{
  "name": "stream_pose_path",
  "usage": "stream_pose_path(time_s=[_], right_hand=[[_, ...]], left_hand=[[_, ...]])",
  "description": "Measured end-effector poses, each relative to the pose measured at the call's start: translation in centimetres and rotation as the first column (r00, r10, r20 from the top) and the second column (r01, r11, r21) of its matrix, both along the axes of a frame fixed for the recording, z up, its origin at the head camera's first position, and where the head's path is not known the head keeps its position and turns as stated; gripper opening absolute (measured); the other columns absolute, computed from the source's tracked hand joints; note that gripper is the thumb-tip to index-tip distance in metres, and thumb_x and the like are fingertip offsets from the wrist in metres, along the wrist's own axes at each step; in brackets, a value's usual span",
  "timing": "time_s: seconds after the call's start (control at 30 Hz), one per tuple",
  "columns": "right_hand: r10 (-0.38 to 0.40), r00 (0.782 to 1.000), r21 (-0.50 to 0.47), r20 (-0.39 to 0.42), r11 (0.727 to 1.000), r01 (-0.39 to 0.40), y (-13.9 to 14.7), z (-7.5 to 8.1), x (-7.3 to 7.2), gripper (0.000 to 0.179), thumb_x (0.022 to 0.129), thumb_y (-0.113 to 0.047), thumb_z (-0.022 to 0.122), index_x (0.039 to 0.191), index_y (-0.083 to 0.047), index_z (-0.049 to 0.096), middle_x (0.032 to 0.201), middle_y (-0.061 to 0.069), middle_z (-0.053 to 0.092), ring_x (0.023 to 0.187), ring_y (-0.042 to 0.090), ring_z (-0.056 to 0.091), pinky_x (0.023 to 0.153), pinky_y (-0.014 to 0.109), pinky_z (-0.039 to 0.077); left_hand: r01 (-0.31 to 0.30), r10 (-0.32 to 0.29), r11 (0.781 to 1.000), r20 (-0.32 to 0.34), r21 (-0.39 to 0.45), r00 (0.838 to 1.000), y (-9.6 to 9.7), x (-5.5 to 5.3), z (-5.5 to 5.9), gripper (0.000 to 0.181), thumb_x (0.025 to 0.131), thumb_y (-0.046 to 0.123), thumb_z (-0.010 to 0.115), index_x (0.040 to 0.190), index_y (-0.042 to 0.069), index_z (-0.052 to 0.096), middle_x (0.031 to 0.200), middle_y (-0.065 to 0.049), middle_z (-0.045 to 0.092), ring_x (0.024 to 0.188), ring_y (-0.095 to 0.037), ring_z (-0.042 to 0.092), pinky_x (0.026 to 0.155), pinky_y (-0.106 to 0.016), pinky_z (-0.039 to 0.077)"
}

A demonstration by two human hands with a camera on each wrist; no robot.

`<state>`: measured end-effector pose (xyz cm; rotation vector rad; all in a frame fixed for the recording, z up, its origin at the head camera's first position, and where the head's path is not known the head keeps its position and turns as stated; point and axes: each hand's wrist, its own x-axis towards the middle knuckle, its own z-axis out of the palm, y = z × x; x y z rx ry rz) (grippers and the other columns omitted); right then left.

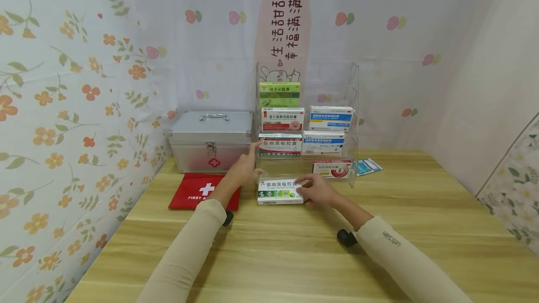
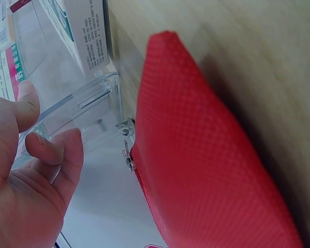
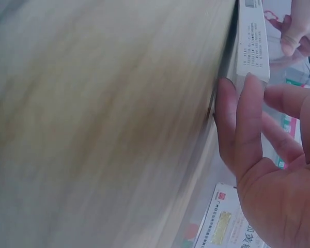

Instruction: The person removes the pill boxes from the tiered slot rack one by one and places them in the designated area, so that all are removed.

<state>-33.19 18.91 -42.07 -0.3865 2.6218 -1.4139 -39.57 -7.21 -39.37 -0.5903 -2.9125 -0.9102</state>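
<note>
My right hand (image 1: 316,189) holds the right end of a white medicine box (image 1: 280,192) with a green band, low at the front left of a clear acrylic rack (image 1: 355,141). In the right wrist view, fingertips (image 3: 250,85) meet the box's printed end. My left hand (image 1: 244,168) is at the rack's left side, index finger extended to the left edge of a green, white and red medicine box (image 1: 280,146). Its other fingers are loosely bent and hold nothing in the left wrist view. Whether that index finger touches the box or the rack, I cannot tell.
Other medicine boxes fill the rack: a green one (image 1: 280,95), a red-and-white one (image 1: 283,119), blue-and-white ones (image 1: 330,118) and a red-ringed one (image 1: 332,169). Left stand a silver first-aid case (image 1: 210,130) and red pouch (image 1: 185,195). A teal packet (image 1: 368,166) lies right.
</note>
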Motion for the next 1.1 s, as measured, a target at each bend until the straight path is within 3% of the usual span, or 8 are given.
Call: stream_pose_path(time_s=[0.37,0.57,0.83,0.9,1.1], right_hand=[[-0.038,0.999,0.013,-0.006,0.999,0.038,-0.4,0.0,-0.1,0.026,0.091,-0.007,0.068,0.116,0.002,0.066,0.091,0.014,0.072,0.059,0.017,0.065,0.047,0.031,0.052],[-0.037,0.999,0.035,-0.003,0.999,0.038,-0.4,-0.1,0.0,0.028,0.091,-0.005,0.067,0.117,0.005,0.064,0.095,0.015,0.07,0.057,0.016,0.064,0.048,0.03,0.051],[-0.051,0.999,0.084,-0.018,0.995,0.052,0.2,0.2,0.3,0.03,0.092,-0.005,0.063,0.121,0.004,0.063,0.104,0.019,0.068,0.067,0.017,0.067,0.052,0.032,0.054],[-0.057,0.998,0.113,-0.036,0.992,0.061,0.5,0.3,0.4,0.031,0.092,-0.006,0.063,0.121,0.003,0.063,0.107,0.02,0.067,0.067,0.019,0.067,0.053,0.032,0.054],[-0.031,0.977,0.223,-0.212,0.972,0.08,1.6,0.7,1.1,0.031,0.091,-0.007,0.065,0.12,0.003,0.065,0.112,0.022,0.068,0.086,0.028,0.069,0.07,0.037,0.055]], left_hand=[[-0.019,0.019,1.0,-0.003,-0.007,1.0,0.2,-0.1,0.0,0.095,0.089,0.013,0.075,0.153,0.032,0.006,0.075,-0.013,0.053,0.061,-0.023,0.051,0.055,-0.032,0.045],[-0.016,0.016,1.0,0.01,0.005,1.0,0.2,0.1,0.1,0.095,0.089,0.014,0.075,0.153,0.032,0.007,0.082,-0.013,0.056,0.074,-0.027,0.057,0.065,-0.036,0.051],[-0.019,0.019,1.0,-0.003,0.0,1.0,0.0,0.0,0.1,0.094,0.089,0.015,0.075,0.153,0.031,0.008,0.087,-0.012,0.058,0.079,-0.027,0.059,0.076,-0.041,0.055],[-0.017,0.017,1.0,-0.004,0.003,1.0,0.0,0.0,0.0,0.095,0.089,0.015,0.076,0.153,0.031,0.008,0.086,-0.011,0.058,0.079,-0.026,0.059,0.077,-0.041,0.055],[0.0,0.0,1.0,-0.013,0.01,1.0,-0.1,-0.1,-0.1,0.096,0.089,0.014,0.076,0.153,0.032,0.007,0.082,-0.011,0.059,0.076,-0.027,0.058,0.075,-0.04,0.053]])
